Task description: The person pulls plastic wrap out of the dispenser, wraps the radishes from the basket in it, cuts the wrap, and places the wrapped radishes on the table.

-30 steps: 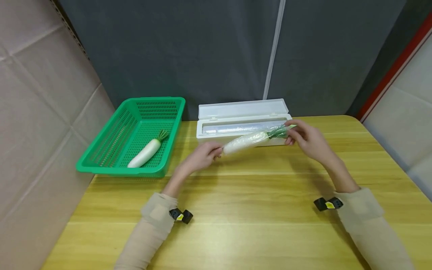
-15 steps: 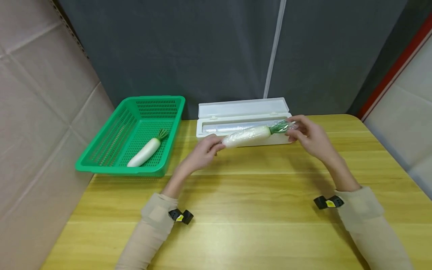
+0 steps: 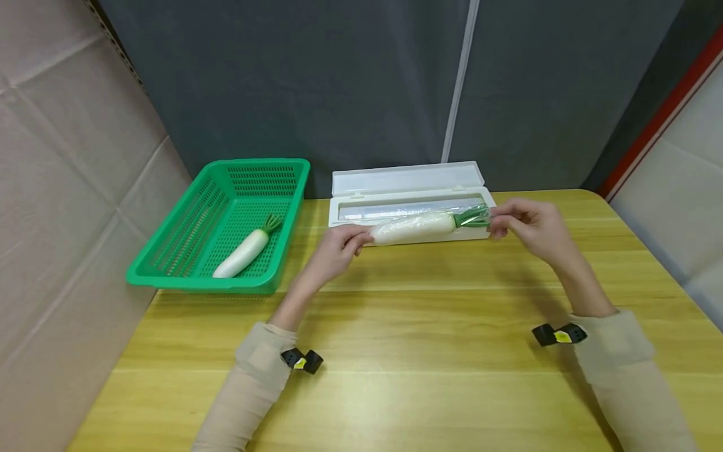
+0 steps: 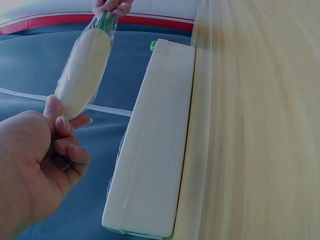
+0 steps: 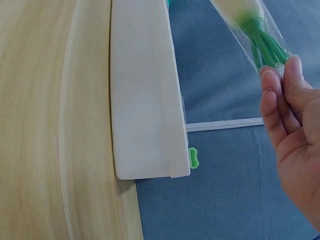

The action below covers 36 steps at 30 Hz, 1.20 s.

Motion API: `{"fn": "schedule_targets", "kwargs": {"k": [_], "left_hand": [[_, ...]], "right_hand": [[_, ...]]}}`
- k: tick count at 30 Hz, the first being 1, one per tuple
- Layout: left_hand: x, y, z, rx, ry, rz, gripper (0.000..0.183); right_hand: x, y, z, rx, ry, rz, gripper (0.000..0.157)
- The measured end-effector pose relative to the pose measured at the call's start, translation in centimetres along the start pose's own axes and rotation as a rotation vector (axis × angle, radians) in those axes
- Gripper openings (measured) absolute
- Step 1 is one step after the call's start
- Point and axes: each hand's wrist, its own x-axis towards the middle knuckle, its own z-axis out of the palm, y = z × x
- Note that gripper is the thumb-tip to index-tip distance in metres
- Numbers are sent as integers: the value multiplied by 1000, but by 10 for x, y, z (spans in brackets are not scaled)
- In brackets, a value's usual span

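Note:
A white radish (image 3: 415,227) with green leaf stems is wrapped in clear plastic film and held up level in the air. My left hand (image 3: 337,250) pinches the film at the root end between thumb and fingers; the left wrist view shows this grip on the wrapped radish (image 4: 86,70) closely. At the leafy end, my right hand (image 3: 530,227) pinches the film just past the green stems (image 5: 267,47). Behind the radish stands a long white cling film box (image 3: 407,196), its lid raised and a roll of film inside. The radish hides part of its front.
A green plastic basket (image 3: 209,285) stands at the left of the wooden table (image 3: 395,351). Inside it lies a second, unwrapped white radish (image 3: 243,254). A dark curtain (image 3: 316,81) hangs behind the table. A small green clip (image 5: 193,158) sticks out at the box's end.
The wrapped radish has swung to a more level position. My right hand has shifted slightly right, its fingers now at the film's end beyond the stems. The left hand keeps its pinch.

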Motion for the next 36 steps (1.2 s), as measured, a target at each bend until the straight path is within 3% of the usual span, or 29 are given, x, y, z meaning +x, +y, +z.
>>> {"fn": "schedule_targets", "kwargs": {"k": [4, 8, 12, 17, 21, 32, 36], "left_hand": [[-1, 0, -2, 5, 51, -38, 17], [-2, -1, -3, -11, 119, -36, 12], [-2, -1, -3, -34, 205, 12, 10], [0, -1, -5, 9, 344, 78, 15], [1, 0, -6, 21, 415, 108, 12], [0, 8, -3, 29, 537, 352, 10], [-1, 12, -2, 25, 521, 412, 9]], "right_hand": [[-1, -1, -4, 29, 2, -19, 9], [-1, -3, -5, -16, -1, 7, 10], [-1, -7, -4, -38, -7, 43, 10], [0, -8, -2, -26, -43, 58, 10], [0, -6, 2, -2, -66, 65, 9], [1, -4, 10, -168, -73, 122, 6], [1, -3, 11, -83, -121, 149, 9]]}}
